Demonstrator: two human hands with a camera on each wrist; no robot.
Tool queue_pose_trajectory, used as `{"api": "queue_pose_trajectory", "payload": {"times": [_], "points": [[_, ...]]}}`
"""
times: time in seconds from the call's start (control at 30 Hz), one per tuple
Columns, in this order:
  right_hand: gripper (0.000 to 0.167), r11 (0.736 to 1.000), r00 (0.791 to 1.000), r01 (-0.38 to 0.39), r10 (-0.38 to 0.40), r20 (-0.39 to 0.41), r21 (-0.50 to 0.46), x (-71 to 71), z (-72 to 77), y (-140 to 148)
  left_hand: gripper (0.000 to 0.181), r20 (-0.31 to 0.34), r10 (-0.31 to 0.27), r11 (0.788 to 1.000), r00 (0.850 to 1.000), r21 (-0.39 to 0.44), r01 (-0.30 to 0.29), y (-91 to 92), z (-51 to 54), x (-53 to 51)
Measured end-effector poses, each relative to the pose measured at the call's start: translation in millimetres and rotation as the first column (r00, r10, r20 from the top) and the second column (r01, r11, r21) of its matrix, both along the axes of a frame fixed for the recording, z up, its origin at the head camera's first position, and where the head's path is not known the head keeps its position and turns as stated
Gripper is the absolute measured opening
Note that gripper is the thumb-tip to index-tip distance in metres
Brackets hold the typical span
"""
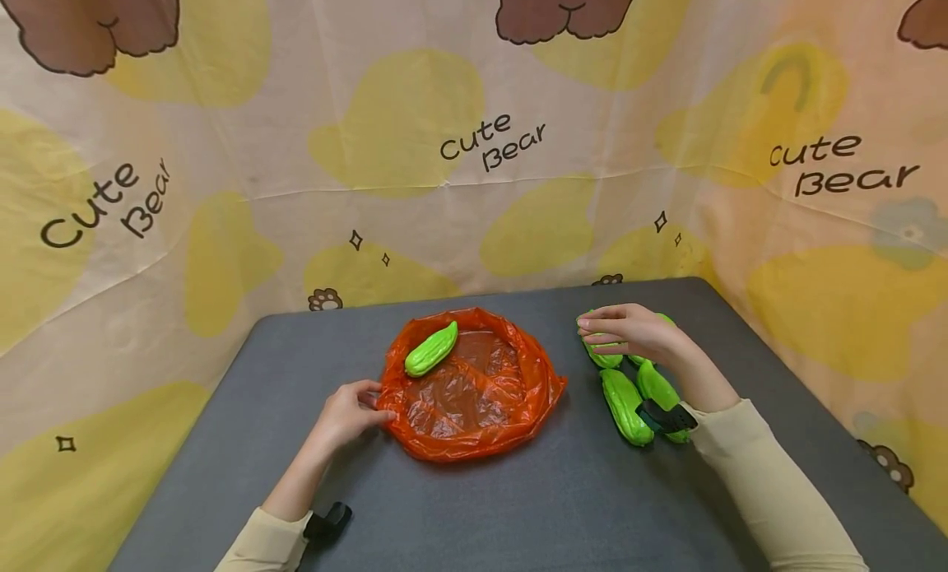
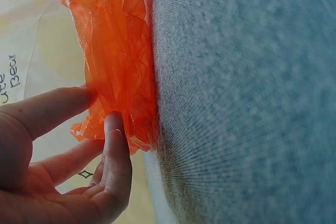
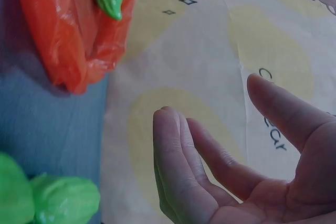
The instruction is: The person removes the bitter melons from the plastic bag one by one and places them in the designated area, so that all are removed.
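An orange plastic bag (image 1: pixel 533 424) lies on the table with its rolled rim spread in a wide ring. Inside it, against the back left rim, rests one bright green, ridged bitter melon (image 1: pixel 431 350). At the bag's left edge my left hand (image 1: pixel 350 411) holds the rim between thumb and fingers; the left wrist view shows fingertips (image 2: pixel 113 123) against the orange film. My right hand (image 1: pixel 637 332) hovers over several more green bitter melons (image 1: pixel 625 407) to the right of the bag. Its fingers are extended and hold nothing in the right wrist view, with thumb and fingers apart.
The dark grey table (image 1: pixel 474 514) extends around the bag on all sides. A printed cloth (image 1: pixel 415 127) with yellow patches and lettering hangs behind the table and along its sides. Dark bands (image 1: pixel 666 417) are strapped on both wrists.
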State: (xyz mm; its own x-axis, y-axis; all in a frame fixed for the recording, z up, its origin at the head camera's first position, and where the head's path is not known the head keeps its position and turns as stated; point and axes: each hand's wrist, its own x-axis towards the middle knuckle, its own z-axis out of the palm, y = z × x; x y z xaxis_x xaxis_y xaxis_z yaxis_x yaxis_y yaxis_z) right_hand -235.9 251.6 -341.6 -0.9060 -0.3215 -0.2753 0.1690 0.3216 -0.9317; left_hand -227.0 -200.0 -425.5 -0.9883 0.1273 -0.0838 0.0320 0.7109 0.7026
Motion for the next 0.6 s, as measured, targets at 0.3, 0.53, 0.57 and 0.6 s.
{"api": "queue_pose_trajectory", "payload": {"times": [0.3,0.53,0.57,0.6], "points": [[0.056,0.999,1.000,0.017,-0.017,0.016,-0.029,-14.2,1.7,-28,0.053,-0.003,0.004,1.000,1.000,-0.010,-0.004,-0.6,-1.8,0.6],[0.055,0.997,0.999,0.017,-0.015,0.029,-0.076,-25.9,1.2,-53,0.053,-0.005,0.012,1.000,1.000,0.003,-0.012,-0.7,-1.2,-0.2],[0.055,0.996,0.999,0.018,-0.015,0.030,-0.086,-27.9,1.6,-57,0.053,-0.006,0.017,1.000,1.000,0.007,-0.017,-0.5,-0.8,-0.4],[0.055,0.995,0.999,0.024,-0.021,0.035,-0.095,-29.8,2.1,-61,0.053,-0.008,0.016,1.000,1.000,0.006,-0.016,-0.7,-0.7,-0.8]]}}
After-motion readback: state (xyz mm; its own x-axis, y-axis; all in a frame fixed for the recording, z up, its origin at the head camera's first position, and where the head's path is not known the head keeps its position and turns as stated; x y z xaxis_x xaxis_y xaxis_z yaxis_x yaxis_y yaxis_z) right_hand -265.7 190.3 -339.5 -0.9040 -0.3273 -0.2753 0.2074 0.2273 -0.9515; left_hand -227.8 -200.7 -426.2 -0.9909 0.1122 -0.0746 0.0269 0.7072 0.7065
